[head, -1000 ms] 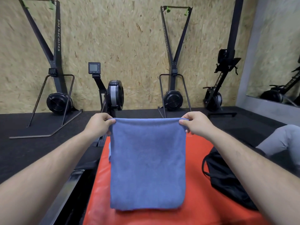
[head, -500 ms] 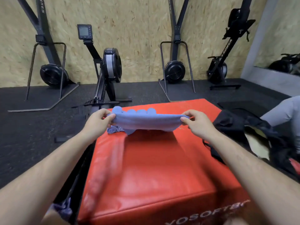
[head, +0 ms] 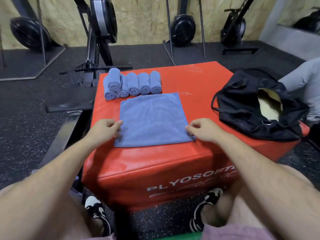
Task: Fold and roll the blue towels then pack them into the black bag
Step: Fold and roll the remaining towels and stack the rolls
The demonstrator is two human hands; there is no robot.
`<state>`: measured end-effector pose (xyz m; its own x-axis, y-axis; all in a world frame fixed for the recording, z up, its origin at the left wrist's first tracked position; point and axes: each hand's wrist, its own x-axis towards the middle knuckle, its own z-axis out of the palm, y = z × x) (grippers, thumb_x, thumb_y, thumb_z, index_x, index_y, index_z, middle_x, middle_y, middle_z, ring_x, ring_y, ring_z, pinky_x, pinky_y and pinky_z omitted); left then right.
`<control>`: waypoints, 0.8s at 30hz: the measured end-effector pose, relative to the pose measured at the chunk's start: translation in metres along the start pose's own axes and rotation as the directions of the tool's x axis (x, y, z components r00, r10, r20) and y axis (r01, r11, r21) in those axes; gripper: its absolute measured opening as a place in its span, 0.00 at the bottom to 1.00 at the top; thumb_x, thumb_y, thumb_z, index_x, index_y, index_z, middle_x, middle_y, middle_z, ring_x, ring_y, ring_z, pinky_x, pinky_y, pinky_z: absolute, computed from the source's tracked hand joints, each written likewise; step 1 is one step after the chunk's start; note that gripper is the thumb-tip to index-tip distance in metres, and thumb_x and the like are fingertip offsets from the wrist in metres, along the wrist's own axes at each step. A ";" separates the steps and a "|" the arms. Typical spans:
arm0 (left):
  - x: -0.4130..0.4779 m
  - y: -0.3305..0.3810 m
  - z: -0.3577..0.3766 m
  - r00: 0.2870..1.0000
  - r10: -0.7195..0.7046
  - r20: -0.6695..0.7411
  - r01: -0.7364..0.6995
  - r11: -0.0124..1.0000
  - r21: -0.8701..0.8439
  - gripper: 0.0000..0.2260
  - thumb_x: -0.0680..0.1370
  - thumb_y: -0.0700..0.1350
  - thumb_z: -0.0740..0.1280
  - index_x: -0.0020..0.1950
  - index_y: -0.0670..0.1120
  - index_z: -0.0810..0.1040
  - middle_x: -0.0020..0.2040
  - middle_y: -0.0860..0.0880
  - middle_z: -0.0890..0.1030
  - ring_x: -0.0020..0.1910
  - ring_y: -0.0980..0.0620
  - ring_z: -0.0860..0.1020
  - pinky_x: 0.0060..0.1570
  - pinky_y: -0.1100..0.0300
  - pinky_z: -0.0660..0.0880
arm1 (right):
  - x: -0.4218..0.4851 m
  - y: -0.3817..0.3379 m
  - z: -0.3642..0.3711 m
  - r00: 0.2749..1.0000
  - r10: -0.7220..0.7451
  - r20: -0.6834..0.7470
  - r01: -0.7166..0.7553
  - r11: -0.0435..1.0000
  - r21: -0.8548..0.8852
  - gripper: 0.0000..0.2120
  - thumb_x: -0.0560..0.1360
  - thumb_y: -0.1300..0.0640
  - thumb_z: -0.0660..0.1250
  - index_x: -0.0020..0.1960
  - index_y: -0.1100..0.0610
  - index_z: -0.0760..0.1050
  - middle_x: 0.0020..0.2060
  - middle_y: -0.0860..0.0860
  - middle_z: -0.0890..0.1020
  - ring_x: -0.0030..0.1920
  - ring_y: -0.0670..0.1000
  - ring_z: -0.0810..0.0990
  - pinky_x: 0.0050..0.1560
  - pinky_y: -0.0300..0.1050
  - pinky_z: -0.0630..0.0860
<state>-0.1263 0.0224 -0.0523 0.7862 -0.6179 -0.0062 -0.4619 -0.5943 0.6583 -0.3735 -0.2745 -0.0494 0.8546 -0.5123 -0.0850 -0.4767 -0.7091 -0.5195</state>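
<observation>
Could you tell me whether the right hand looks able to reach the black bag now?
Probably yes: the right hand pinches a corner of the flat towel, and only bare red box top lies between it and the black bag.

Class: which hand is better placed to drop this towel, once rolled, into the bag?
Probably the right hand: the black bag lies on its side of the plyo box; the left hand holds the towel's opposite edge.
</observation>
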 end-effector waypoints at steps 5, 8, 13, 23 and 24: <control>0.015 0.008 0.026 0.965 0.255 -0.056 -0.234 0.941 0.243 0.09 0.77 0.51 0.67 0.42 0.47 0.81 0.40 0.51 0.79 0.43 0.46 0.78 0.46 0.53 0.74 | 0.016 -0.020 0.016 0.984 -0.126 -0.124 0.097 0.972 -0.214 0.08 0.72 0.50 0.63 0.43 0.52 0.79 0.42 0.51 0.81 0.48 0.57 0.79 0.50 0.52 0.76; 0.026 0.016 0.045 0.952 0.307 0.015 -0.299 0.914 0.275 0.17 0.74 0.58 0.60 0.52 0.51 0.82 0.55 0.50 0.81 0.57 0.46 0.78 0.58 0.53 0.74 | 0.029 -0.038 0.032 0.974 -0.180 -0.137 0.125 0.933 -0.336 0.14 0.75 0.49 0.64 0.58 0.50 0.79 0.56 0.52 0.79 0.60 0.57 0.74 0.60 0.51 0.73; 0.037 0.025 0.073 0.962 0.229 0.148 -0.270 0.879 0.392 0.28 0.79 0.64 0.58 0.78 0.56 0.65 0.81 0.50 0.57 0.79 0.47 0.56 0.77 0.48 0.56 | 0.049 -0.058 0.055 0.987 -0.157 -0.023 0.138 0.921 -0.363 0.30 0.80 0.40 0.57 0.79 0.48 0.58 0.80 0.52 0.56 0.79 0.55 0.53 0.77 0.53 0.56; 0.003 0.038 0.059 0.942 0.145 0.303 -0.288 0.814 0.504 0.30 0.76 0.71 0.58 0.75 0.62 0.63 0.76 0.53 0.62 0.75 0.47 0.59 0.72 0.46 0.59 | 0.009 -0.064 0.060 0.973 -0.077 0.219 0.174 0.868 -0.465 0.35 0.79 0.32 0.50 0.81 0.46 0.51 0.81 0.54 0.50 0.80 0.57 0.50 0.78 0.56 0.53; -0.005 0.040 0.055 0.933 0.154 0.325 -0.311 0.800 0.514 0.30 0.74 0.72 0.57 0.73 0.62 0.64 0.73 0.53 0.64 0.73 0.47 0.61 0.70 0.47 0.61 | 0.001 -0.066 0.056 0.965 -0.081 0.248 0.195 0.855 -0.481 0.35 0.78 0.31 0.51 0.80 0.47 0.52 0.80 0.54 0.52 0.79 0.57 0.52 0.77 0.56 0.56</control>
<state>-0.1717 -0.0264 -0.0677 0.5292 -0.8353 -0.1488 -0.8246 -0.5477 0.1414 -0.3297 -0.2011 -0.0625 0.9146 -0.3168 -0.2511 -0.3396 -0.9391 -0.0519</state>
